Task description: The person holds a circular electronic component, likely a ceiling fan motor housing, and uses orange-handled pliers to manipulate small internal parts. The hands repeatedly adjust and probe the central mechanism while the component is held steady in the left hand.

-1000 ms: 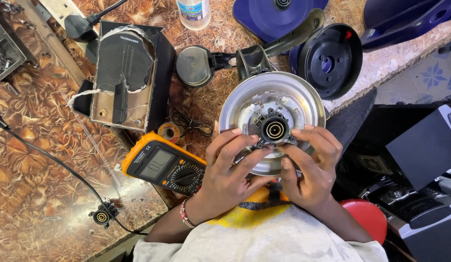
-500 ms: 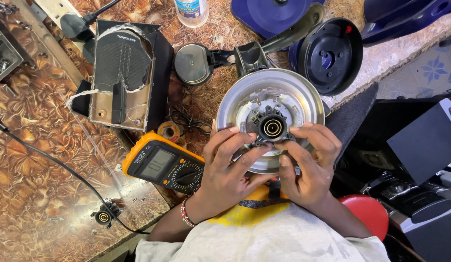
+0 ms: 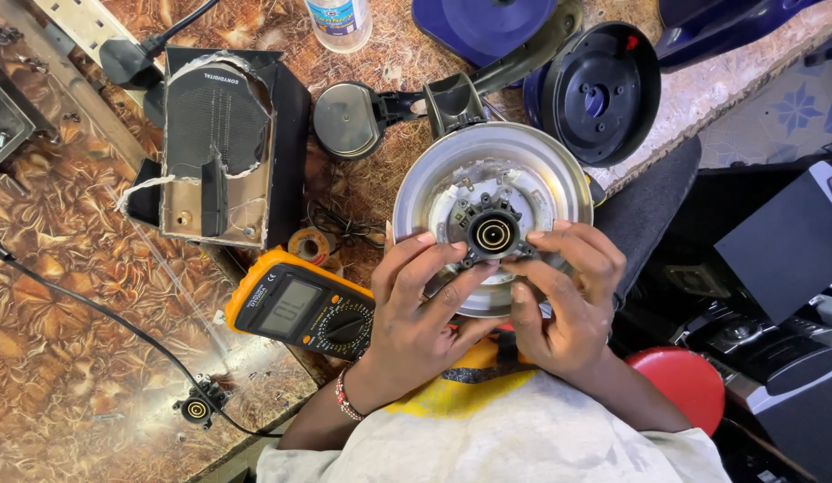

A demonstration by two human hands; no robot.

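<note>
An upturned steel electric kettle (image 3: pixel 532 161) rests against my lap, its round base facing me. In the middle of that base sits a black round connector (image 3: pixel 493 234) with a brass ring. My left hand (image 3: pixel 416 309) pinches the connector's left edge with thumb and fingers. My right hand (image 3: pixel 568 304) grips its right edge, fingertips on the black plastic. Both hands also lean on the lower rim of the kettle base.
A yellow and black multimeter (image 3: pixel 301 307) lies left of my left hand. A torn black speaker box (image 3: pixel 219 143), solder roll (image 3: pixel 307 243), kettle lid (image 3: pixel 346 121), round black kettle stand (image 3: pixel 599 89), a bottle (image 3: pixel 338 20) and a small connector on a cable (image 3: pixel 198 409) lie on the patterned table (image 3: pixel 67 295). A red stool (image 3: pixel 686 377) is at my right.
The view has shifted slightly. My fingers have tightened around the black connector, with small adjustments of the fingertips. The kettle stays in place.
</note>
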